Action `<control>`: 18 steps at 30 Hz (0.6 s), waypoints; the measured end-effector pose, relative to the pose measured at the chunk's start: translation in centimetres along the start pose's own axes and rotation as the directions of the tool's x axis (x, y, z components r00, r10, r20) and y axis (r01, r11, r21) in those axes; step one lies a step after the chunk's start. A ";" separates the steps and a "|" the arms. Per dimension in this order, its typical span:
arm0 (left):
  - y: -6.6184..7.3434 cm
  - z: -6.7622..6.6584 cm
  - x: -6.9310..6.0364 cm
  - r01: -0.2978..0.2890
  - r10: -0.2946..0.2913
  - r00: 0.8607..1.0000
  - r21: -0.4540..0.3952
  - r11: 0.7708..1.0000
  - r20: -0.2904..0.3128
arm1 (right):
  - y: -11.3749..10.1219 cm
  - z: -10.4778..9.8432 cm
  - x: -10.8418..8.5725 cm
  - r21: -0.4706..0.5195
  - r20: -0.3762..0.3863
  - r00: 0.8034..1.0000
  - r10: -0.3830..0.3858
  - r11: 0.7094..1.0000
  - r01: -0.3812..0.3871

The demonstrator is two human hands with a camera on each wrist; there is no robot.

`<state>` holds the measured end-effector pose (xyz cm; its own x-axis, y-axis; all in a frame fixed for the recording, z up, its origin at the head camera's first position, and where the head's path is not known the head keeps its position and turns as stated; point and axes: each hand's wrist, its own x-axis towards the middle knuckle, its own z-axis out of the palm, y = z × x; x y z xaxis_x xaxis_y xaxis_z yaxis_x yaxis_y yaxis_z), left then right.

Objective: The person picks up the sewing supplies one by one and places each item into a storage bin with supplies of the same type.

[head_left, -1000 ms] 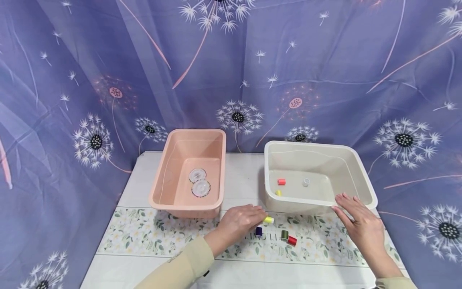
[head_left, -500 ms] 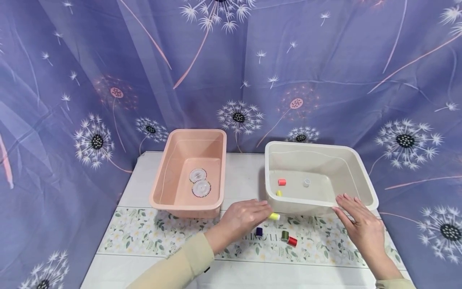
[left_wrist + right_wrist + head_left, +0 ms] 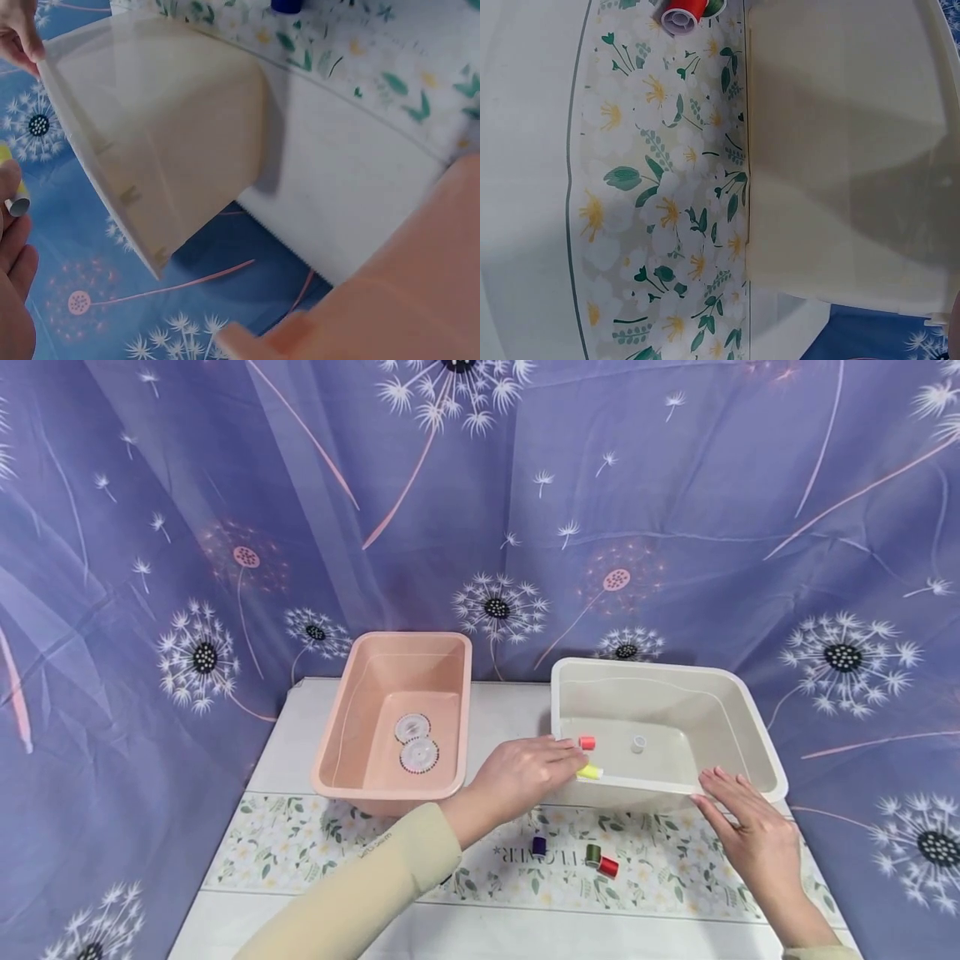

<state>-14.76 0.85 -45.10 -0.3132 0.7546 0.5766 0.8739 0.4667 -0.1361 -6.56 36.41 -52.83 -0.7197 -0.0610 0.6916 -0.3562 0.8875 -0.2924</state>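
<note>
Dandelion curtain point(image 3: 450, 502), left hand point(image 3: 521, 777) pinching yellow spool point(image 3: 591, 772), right hand point(image 3: 753, 831) outstretched, touching white bin point(image 3: 652, 689)

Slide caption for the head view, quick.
Left hand holding a yellow thread spool at the cream bin, right hand at its near rim.

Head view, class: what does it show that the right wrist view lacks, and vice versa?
Only the head view: pink bin, two clear discs, blue spool, coral spool, white spool, left hand holding a yellow spool. Only the right wrist view: the hollow end of the red spool up close. Both: red spool, green spool, cream bin, flowered band, dandelion cloth.
</note>
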 end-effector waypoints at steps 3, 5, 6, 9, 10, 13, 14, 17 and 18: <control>-0.4 -0.1 0.9 -0.007 0.007 1.000 0.022 1.000 0.029 | -0.1 0.0 0.1 -0.001 -0.006 1.000 -0.003 1.000 0.003; -0.7 0.0 1.5 -0.011 0.009 0.999 0.026 1.000 0.052 | -0.2 0.0 0.2 0.002 -0.014 1.000 -0.007 1.000 0.008; -0.8 0.0 1.7 -0.012 0.010 0.998 0.026 1.000 0.065 | -0.3 0.0 0.2 0.003 -0.016 1.000 -0.009 1.000 0.009; -1.1 0.2 2.6 -0.007 0.004 0.996 0.023 1.000 0.094 | -0.3 0.0 0.2 0.006 -0.021 1.000 -0.013 1.000 0.013; -1.2 0.3 2.9 -0.004 0.002 0.994 0.021 1.000 0.105 | -0.3 0.0 0.2 0.007 -0.027 1.000 -0.015 1.000 0.015; -1.4 0.5 3.9 0.002 -0.009 0.986 0.044 0.999 0.166 | -0.3 0.0 0.2 0.007 -0.021 1.000 -0.012 1.000 0.012; -1.4 0.6 4.2 0.006 -0.016 0.981 0.056 0.998 0.191 | -0.3 -0.1 0.2 0.003 -0.013 1.000 -0.008 1.000 0.008; -1.6 1.0 5.1 0.036 -0.052 0.962 0.063 0.997 0.269 | -0.3 -0.1 0.2 -0.003 -0.007 1.000 -0.002 1.000 0.002; -1.6 1.1 5.4 0.046 -0.063 0.954 0.066 0.997 0.292 | -0.3 -0.1 0.1 -0.004 -0.014 1.000 -0.003 1.000 0.003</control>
<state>-18.28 4.63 -42.67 -0.4627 0.8255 0.3232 0.8322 0.5301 -0.1626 -6.51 36.19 -52.60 -0.7104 -0.0576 0.7015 -0.3560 0.8892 -0.2875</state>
